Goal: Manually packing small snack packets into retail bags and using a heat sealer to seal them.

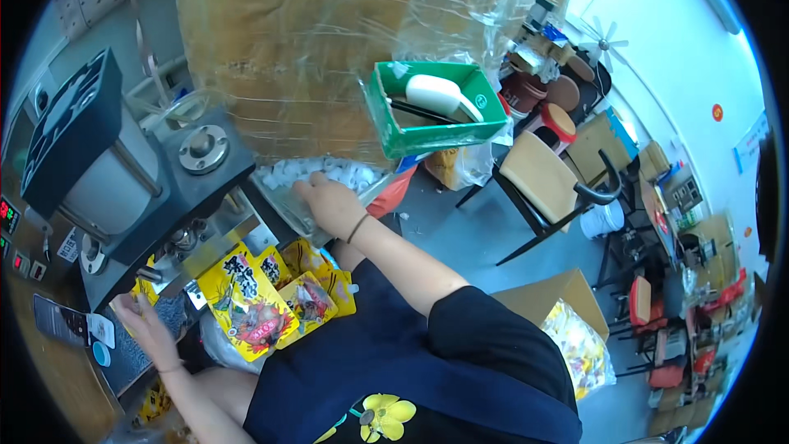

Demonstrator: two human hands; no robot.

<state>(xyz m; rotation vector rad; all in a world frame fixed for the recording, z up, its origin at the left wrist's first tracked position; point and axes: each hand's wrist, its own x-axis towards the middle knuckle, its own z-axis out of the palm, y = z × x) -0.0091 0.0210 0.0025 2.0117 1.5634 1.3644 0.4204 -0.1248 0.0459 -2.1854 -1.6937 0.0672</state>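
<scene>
My right hand (330,200) reaches forward into a metal tray (283,201) heaped with small white sachets (316,171), its fingers curled down on them. At the lower left, my left hand (144,325) is by the front of a grey sealing machine (123,181), fingertips pinching the edge of a yellow pouch (145,289) at the machine's dark plate. A pile of yellow printed snack pouches (255,296) lies between my two arms, just in front of my dark shirt.
A big plastic-wrapped brown bale (304,41) stands behind the tray, carrying a green box (386,127) with a white scoop (440,94). To the right are a tan chair (542,177) and an open carton of yellow packets (575,345). A phone (62,321) lies at the left.
</scene>
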